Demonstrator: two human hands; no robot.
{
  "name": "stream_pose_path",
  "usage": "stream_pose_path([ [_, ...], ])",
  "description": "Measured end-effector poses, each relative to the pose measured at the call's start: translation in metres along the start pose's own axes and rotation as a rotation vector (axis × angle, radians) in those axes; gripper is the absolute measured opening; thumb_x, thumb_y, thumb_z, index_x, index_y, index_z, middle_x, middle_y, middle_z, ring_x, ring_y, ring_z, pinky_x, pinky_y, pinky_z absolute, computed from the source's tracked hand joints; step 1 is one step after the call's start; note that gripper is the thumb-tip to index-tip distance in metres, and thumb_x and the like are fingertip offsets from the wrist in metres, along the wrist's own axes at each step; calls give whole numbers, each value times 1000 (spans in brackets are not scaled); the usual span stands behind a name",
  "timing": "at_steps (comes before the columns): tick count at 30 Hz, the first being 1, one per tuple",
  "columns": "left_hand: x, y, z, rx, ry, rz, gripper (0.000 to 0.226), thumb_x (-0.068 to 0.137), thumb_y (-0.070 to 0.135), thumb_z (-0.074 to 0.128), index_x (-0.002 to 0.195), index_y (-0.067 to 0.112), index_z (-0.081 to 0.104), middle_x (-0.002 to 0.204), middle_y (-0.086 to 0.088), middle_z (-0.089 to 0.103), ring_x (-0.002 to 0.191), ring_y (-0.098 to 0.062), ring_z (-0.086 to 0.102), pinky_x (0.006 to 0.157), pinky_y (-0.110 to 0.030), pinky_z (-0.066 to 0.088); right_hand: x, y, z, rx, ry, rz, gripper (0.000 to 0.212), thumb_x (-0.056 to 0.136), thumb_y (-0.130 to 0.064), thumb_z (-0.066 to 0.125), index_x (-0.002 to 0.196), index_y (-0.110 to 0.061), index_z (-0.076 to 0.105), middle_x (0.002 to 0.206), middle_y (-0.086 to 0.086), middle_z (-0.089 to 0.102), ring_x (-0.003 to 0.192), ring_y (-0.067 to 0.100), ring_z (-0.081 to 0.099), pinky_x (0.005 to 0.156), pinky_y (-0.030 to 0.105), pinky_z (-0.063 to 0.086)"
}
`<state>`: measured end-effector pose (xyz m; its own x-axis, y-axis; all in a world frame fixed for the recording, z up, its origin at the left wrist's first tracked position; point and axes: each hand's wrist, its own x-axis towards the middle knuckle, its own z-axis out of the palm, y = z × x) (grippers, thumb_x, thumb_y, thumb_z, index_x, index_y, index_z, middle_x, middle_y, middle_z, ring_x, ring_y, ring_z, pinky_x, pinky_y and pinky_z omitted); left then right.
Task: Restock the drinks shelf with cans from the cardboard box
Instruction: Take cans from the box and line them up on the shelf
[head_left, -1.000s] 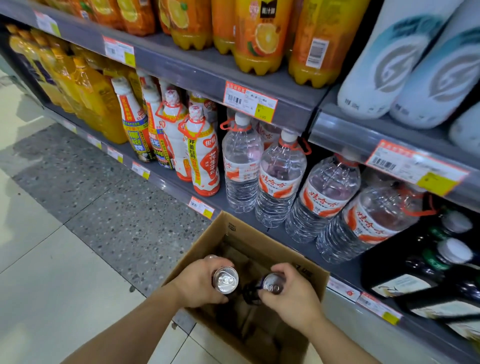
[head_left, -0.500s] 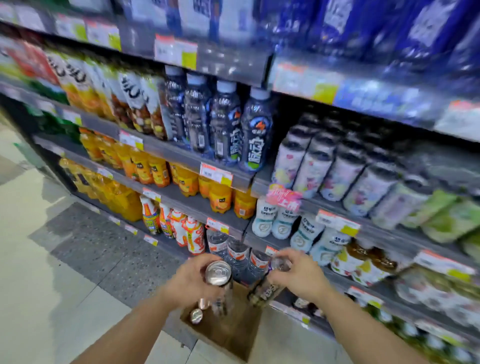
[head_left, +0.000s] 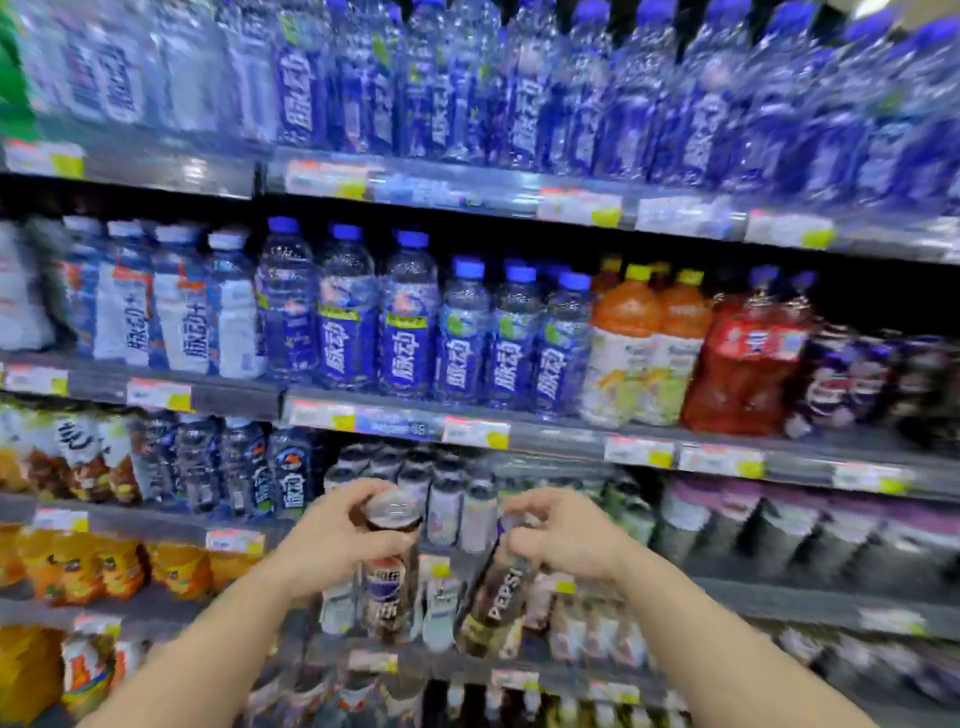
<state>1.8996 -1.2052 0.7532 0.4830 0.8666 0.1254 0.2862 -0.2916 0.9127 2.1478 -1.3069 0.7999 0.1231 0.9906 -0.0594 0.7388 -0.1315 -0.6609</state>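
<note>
Two dark Pepsi cans held up in front of the drinks shelf (head_left: 519, 431), one per hand.

- Left hand (head_left: 332, 540): fingers curled round upper part of left can (head_left: 387, 587), closed on it from the left side. Can is upright; silver top visible, logo facing camera.
- Right hand (head_left: 566, 540): closed over top end of right can (head_left: 498, 603). Can is tilted, lower end leaning toward the left can; "PEPSI" lettering read along its side.
- Cans are near each other, not touching. Both are held off the shelving, level w/ the third shelf board counted from the top.
- Shelf contents, top to bottom: blue-label bottles (head_left: 519, 93) on top row (blurred); more blue-cap bottles (head_left: 405, 322), orange bottles (head_left: 644, 338) and a red pack (head_left: 748, 358) on 2nd row; dark Pepsi items (head_left: 852, 379) toward right end of 2nd row; small pale bottles behind the hands; orange juice bottles (head_left: 78, 566) at left edge, lower rows.
- Price tags (head_left: 475, 431) are fixed along the front edges of the shelf boards; text unreadable.
</note>
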Motion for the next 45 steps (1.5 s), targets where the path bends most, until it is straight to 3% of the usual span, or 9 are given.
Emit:
stream_pose_path([
  [3, 12, 44, 78, -55, 3, 36, 42, 63, 20, 87, 99, 23, 65, 88, 7, 74, 83, -12, 66, 66, -14, 50, -48, 48, -60, 18, 75, 43, 51, 67, -38, 67, 116, -26, 59, 96, -13, 60, 75, 9, 59, 71, 30, 53],
  [6, 28, 89, 161, -90, -27, 57, 54, 46, 40, 85, 95, 27, 67, 88, 5, 73, 81, -11, 66, 73, -24, 52, -97, 104, -130, 19, 136, 124, 32, 75, -29, 66, 106, -24, 56, 83, -9, 60, 63, 9, 59, 55, 26, 50],
  [10, 50, 145, 266, -145, -48, 108, 35, 61, 27, 88, 90, 27, 68, 80, 14, 72, 81, -10, 65, 69, -15, 51, -150, 174, -216, -17, 279, 227, 21, 72, -27, 68, 92, -22, 63, 81, -4, 63, 60, 10, 57, 53, 26, 47],
  [16, 97, 225, 389, -251, -56, 145, 33, 67, 21, 84, 96, 24, 69, 92, 5, 72, 84, -13, 68, 67, -21, 50, -188, 244, -321, -96, 408, 327, 35, 83, -21, 64, 111, -1, 61, 99, -1, 65, 70, 0, 56, 58, 18, 45],
  [21, 150, 284, 446, -243, -10, 275, 29, 69, 22, 82, 95, 23, 69, 91, 8, 70, 75, 1, 63, 59, -10, 46, -168, 282, -379, -117, 554, 309, 21, 84, -27, 66, 103, -21, 64, 85, -15, 55, 64, 2, 52, 52, 16, 43],
  [24, 187, 315, 470, -228, -10, 348, 26, 70, 25, 81, 93, 22, 69, 85, 10, 69, 68, 7, 61, 56, -7, 45, -143, 290, -410, -112, 645, 283, 23, 80, -25, 68, 102, -19, 65, 82, -2, 60, 63, 16, 54, 58, 25, 49],
  [28, 238, 345, 502, -74, 29, 387, 53, 65, 48, 77, 109, 22, 63, 103, 2, 71, 92, -16, 68, 83, -33, 54, -105, 296, -455, -153, 743, 211, 36, 78, -31, 71, 110, -20, 61, 80, -6, 59, 70, 17, 56, 63, 23, 43],
  [33, 274, 361, 528, 74, 97, 357, 78, 77, 46, 70, 141, 21, 34, 138, -3, 53, 123, -25, 51, 103, -40, 41, -60, 299, -491, -270, 717, 79, 44, 74, -38, 73, 113, -22, 60, 94, -2, 66, 81, 17, 64, 77, 28, 51],
  [45, 289, 349, 545, 248, 36, 194, 71, 90, 38, 58, 148, 29, 17, 143, -6, 46, 123, -27, 50, 97, -31, 41, 7, 352, -515, -344, 374, -84, 64, 54, -60, 61, 115, -40, 57, 107, -8, 68, 102, 12, 63, 99, 40, 46],
])
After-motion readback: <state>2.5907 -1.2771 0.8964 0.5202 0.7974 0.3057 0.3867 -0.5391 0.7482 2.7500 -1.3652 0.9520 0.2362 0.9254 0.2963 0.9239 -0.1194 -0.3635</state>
